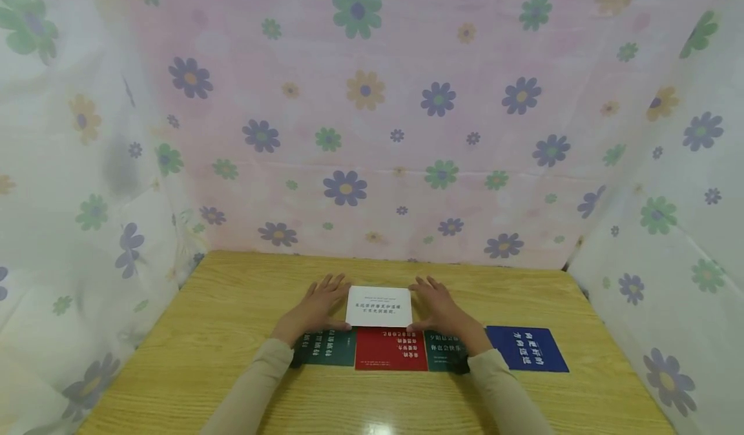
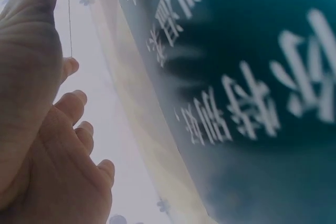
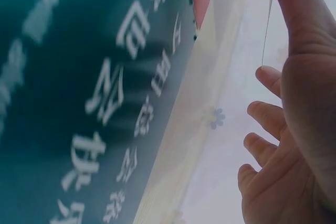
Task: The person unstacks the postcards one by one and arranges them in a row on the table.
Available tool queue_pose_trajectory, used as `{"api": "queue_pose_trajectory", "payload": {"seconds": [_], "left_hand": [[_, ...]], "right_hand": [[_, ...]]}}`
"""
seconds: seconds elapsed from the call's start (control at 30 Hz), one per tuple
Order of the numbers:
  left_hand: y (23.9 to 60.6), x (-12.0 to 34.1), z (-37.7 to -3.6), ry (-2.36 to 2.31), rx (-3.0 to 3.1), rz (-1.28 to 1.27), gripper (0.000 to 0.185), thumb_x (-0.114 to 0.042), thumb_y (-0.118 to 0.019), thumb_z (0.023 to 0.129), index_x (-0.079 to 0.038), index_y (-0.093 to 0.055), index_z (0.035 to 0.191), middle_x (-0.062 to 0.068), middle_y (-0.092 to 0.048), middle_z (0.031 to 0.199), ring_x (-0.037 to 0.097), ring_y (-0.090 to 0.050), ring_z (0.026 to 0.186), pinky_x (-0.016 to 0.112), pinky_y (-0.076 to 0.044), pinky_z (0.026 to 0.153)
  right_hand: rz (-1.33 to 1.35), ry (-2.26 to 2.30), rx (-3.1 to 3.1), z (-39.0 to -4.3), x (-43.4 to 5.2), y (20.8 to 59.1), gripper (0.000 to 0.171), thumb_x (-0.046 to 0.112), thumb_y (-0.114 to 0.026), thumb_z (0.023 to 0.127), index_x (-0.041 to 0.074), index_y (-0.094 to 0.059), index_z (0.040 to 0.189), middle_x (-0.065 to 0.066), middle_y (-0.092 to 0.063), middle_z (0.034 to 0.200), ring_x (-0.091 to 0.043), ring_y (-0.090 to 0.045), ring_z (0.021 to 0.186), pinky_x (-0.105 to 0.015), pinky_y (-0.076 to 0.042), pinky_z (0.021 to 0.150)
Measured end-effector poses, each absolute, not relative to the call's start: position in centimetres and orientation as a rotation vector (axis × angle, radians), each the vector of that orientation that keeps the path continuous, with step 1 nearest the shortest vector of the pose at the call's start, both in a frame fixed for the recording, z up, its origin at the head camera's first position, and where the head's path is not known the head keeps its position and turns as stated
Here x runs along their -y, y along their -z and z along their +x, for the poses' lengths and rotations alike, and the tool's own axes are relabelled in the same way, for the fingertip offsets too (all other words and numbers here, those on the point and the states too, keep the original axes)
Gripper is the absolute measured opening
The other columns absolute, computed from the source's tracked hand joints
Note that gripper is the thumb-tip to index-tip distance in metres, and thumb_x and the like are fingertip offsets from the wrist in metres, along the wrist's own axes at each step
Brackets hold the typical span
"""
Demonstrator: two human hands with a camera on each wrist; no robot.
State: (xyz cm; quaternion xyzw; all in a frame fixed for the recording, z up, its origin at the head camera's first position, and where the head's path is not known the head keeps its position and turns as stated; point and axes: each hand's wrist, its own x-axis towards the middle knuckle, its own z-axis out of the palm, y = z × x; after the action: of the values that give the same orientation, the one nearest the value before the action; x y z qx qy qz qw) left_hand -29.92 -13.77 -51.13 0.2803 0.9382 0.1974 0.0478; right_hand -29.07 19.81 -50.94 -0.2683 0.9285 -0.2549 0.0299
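Note:
A white card printed with dark text is held in front of the person, its upper side facing the head camera. My left hand grips its left edge between thumb and index finger. At the opposite edge my right hand grips it the same way, thumb low and fingers spread above. Both wrist views show the card edge-on, as a thin line running from thumb to index fingertip. Just below it lie a red card, a left green card under the left wrist and a right green card under the right wrist.
To the right of the right wrist lies a blue card with white characters, in line with the others. All rest on a wood-grain table. A flower-patterned cloth hangs behind the table and along both sides.

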Motion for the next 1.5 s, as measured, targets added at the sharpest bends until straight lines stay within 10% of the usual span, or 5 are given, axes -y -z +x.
{"api": "queue_pose_trajectory", "payload": {"seconds": [1.5], "left_hand": [[51.4, 20.9, -25.3, -0.687, -2.881, 0.779, 0.097, -0.036, -0.091, 0.075, -0.004, -0.044, 0.153, 0.026, -0.024, 0.165, 0.055, -0.014, 0.150, 0.077, -0.012, 0.115]], "right_hand": [[-0.803, 0.712, -2.890, -24.8, -11.9, 50.5, 0.093, 0.050, -0.089, 0.073, 0.007, -0.050, 0.146, -0.020, -0.035, 0.162, -0.043, -0.022, 0.153, -0.063, -0.016, 0.124]]}}
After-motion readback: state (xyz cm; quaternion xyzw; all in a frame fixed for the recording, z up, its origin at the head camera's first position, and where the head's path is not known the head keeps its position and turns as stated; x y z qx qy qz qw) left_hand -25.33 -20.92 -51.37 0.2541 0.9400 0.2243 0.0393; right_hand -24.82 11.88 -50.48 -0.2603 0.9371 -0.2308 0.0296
